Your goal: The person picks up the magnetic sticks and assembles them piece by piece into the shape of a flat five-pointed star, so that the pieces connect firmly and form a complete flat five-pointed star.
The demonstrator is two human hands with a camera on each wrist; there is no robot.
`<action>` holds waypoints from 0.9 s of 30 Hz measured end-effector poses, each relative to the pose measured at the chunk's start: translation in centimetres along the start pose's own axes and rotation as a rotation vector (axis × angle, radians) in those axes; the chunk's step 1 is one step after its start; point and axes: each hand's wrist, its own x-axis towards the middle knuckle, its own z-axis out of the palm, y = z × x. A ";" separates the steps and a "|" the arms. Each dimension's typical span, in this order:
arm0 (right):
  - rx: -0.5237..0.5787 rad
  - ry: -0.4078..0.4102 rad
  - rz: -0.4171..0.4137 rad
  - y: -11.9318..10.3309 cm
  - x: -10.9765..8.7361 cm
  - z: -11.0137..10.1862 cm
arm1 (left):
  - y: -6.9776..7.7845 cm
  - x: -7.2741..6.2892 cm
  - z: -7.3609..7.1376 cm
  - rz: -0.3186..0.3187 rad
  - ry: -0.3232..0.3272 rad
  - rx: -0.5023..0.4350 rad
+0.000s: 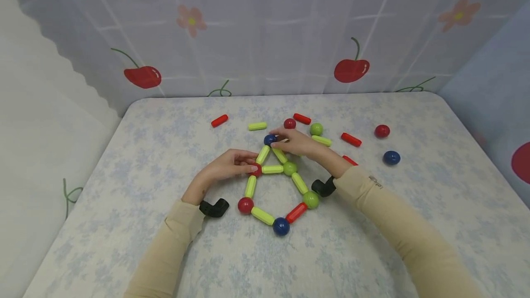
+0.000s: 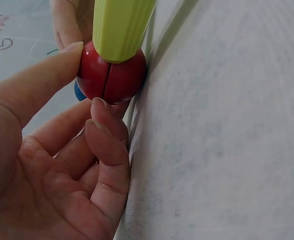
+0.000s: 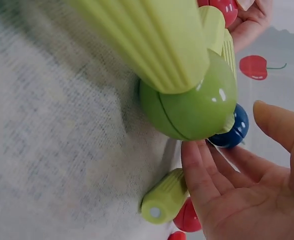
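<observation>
A house-shaped outline of magnetic rods and balls lies on the table. My left hand [image 1: 229,164] pinches its upper left red ball [image 2: 112,77] between thumb and fingers; a yellow-green rod [image 2: 122,30] joins that ball. At the peak, my right hand [image 1: 299,142] has thumb and forefinger at a blue ball [image 1: 269,140], which two yellow-green rods meet. The right wrist view shows the fingers behind this ball and the thumb close beside it. A green ball [image 1: 290,168] forms the other upper corner. Below are a red ball [image 1: 245,205], a blue ball [image 1: 281,226] and a green ball [image 1: 310,199].
Loose pieces lie toward the back: a red rod [image 1: 219,121], a yellow-green rod [image 1: 257,126], a red ball [image 1: 290,123] and a green ball [image 1: 316,129]. Farther right are a red rod [image 1: 351,140], a red ball [image 1: 382,131] and a blue ball [image 1: 391,157]. A printed curtain [image 1: 265,36] hangs behind.
</observation>
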 end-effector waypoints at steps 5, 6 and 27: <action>-0.059 -0.019 -0.033 0.2 -2.1 0.1 | 0.0 -0.2 0.0 -0.012 0.005 -0.008; -0.068 -0.019 -0.045 0.2 -2.6 0.2 | -0.1 -0.2 0.0 -0.015 0.005 -0.011; -0.388 0.037 -0.192 1.5 -5.7 2.3 | 0.5 -0.8 0.3 0.133 -0.008 0.159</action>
